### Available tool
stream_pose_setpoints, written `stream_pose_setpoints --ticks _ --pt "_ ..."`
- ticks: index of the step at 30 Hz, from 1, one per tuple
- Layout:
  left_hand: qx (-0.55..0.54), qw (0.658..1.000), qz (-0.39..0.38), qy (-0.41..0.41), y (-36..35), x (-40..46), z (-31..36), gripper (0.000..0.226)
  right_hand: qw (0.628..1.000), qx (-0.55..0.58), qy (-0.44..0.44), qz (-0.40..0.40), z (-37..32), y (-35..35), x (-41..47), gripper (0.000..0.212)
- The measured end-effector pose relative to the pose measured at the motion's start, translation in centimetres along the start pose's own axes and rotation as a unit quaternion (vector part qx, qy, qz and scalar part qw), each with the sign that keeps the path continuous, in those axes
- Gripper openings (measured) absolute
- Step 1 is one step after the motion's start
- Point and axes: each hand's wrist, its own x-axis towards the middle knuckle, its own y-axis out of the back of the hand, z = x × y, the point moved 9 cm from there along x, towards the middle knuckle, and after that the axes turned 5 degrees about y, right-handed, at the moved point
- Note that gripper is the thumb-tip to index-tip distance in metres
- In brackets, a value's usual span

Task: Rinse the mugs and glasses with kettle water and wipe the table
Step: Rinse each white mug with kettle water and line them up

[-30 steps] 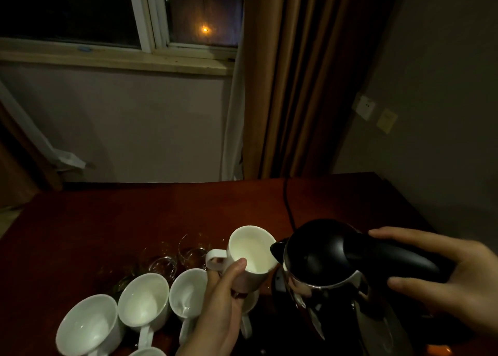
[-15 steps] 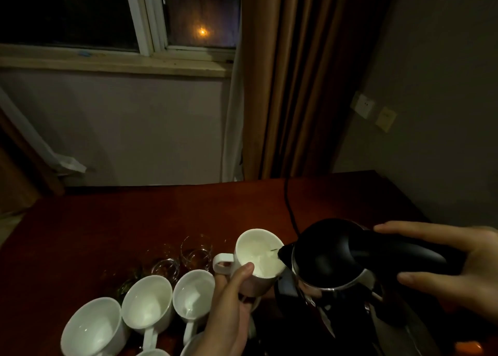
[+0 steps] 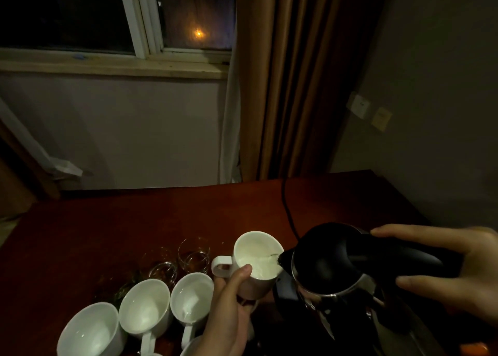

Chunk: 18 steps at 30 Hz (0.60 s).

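My left hand (image 3: pixel 229 310) grips a white mug (image 3: pixel 256 264) lifted above the dark red table (image 3: pixel 107 229), tilted toward me. My right hand (image 3: pixel 463 269) holds the handle of a black and steel kettle (image 3: pixel 331 264), tipped left. Its spout touches the mug's rim and water runs into the mug. Three more white mugs (image 3: pixel 145 310) lie in a row at the lower left. Several clear glasses (image 3: pixel 194 256) stand behind them, dim and hard to separate.
The kettle's black cord (image 3: pixel 287 210) runs across the table to the far edge. A dark tray or kettle base (image 3: pixel 283 328) lies under the kettle, unclear in the gloom. Brown curtains (image 3: pixel 291 86) and a window (image 3: pixel 129 18) stand behind; wall sockets (image 3: pixel 361 106) are at right.
The kettle has tipped further left until its spout reached the mug's rim, and water now flows into the mug. My left hand has kept the mug raised, shifting slightly right.
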Motion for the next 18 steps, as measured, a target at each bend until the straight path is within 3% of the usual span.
stream_pose_setpoints --ticks 6,18 --pt "0.001 1.000 0.001 0.017 0.12 0.15 -0.43 0.077 1.000 -0.009 0.004 0.000 -0.07 0.04 0.07 0.070" --pt "-0.005 1.000 -0.005 0.028 -0.22 -0.22 -0.57 0.077 1.000 -0.002 0.007 -0.005 -0.09 -0.09 0.11 0.068"
